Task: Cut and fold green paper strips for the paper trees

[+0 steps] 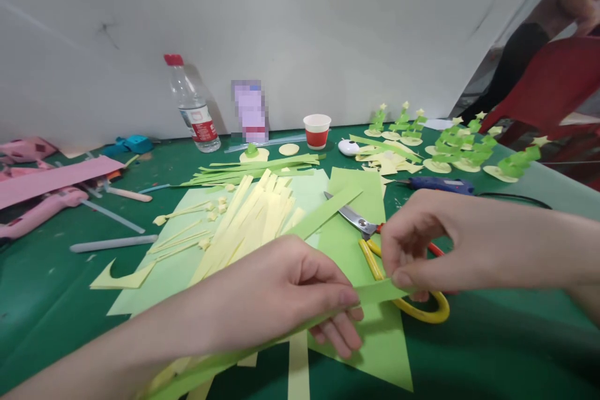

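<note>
My left hand (300, 290) and my right hand (422, 240) both pinch one green paper strip (379, 292) just above the table. The left thumb and fingers close on the strip from the left, and the right fingertips close on its end from the right. The strip runs back under my left forearm toward the lower left. Under the hands lie green paper sheets (356, 237) and yellow-handled scissors (375, 244). A pile of pale yellow strips (253, 219) lies just beyond my left hand.
Green table cover (37, 300). A water bottle (192, 106), a red paper cup (317, 131) and finished green paper trees (459, 147) stand at the back. A blue glue gun (440, 185) lies right of centre; pink glue guns (42, 209) and glue sticks lie left. Another person sits far right.
</note>
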{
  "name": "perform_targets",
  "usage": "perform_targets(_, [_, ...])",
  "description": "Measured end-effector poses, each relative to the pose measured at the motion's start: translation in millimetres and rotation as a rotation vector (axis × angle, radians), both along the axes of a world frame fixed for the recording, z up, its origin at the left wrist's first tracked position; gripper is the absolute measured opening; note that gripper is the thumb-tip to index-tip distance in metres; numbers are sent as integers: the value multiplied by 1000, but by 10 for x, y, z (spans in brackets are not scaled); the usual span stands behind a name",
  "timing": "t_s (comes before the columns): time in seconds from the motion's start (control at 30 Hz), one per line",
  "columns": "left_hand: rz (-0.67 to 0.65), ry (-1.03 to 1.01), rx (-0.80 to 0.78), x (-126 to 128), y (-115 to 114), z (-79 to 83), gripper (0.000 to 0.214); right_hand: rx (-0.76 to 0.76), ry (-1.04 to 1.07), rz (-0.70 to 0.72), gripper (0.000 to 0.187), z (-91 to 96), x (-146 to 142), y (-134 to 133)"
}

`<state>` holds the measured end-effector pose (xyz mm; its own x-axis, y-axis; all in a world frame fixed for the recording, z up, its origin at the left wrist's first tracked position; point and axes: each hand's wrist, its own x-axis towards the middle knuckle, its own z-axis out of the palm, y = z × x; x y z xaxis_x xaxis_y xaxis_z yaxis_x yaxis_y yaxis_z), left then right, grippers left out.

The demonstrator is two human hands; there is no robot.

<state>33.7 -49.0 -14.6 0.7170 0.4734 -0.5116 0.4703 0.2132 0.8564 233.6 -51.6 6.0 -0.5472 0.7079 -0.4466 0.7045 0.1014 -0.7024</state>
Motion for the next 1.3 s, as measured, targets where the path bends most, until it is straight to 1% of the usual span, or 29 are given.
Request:
perform_targets(0.1, [-41,21,33,-11,65,8,31,-90,4,2,11,5,57,75])
perform_targets(0.2, [-23,53,187,-20,133,8,31,-87,36,3,11,-4,77,126])
perform_targets(0.27, [-23,75,261,-23,157,-5,29,-89,57,7,11,-16,72,142])
perform_targets(0.33, [-36,78,261,-18,161,-25,27,-104,55,13,11,-32,63,146])
perform_targets(0.47, [-24,59,171,1,142,-51,25,-124,46,7,13,-65,64,141])
perform_targets(0.6, [-18,80,223,8,121,-64,21,-107,70,7,13,-72,61,134])
perform_targets(0.67, [2,57,164,13,110,-85,21,-106,64,1,12,-66,47,127])
perform_targets(0.8, [84,-37,-114,46,93,-121,19,-121,45,0,12,-58,26,116])
perform_targets(0.87, [120,-60,-225,71,94,-113,18,-127,57,9,12,-50,36,117])
perform_targets(0.93, [127,-76,-306,91,99,-94,21,-129,54,15,12,-29,56,121])
perform_targets(1.03, [125,-123,-364,90,100,-79,25,-93,33,9,12,20,90,118])
perform_targets(1.13, [115,-162,-373,67,88,-96,22,-65,-15,-5,14,63,100,99])
perform_targets(1.3, [35,-180,-380,50,70,-114,24,-80,-89,0,16,97,75,75])
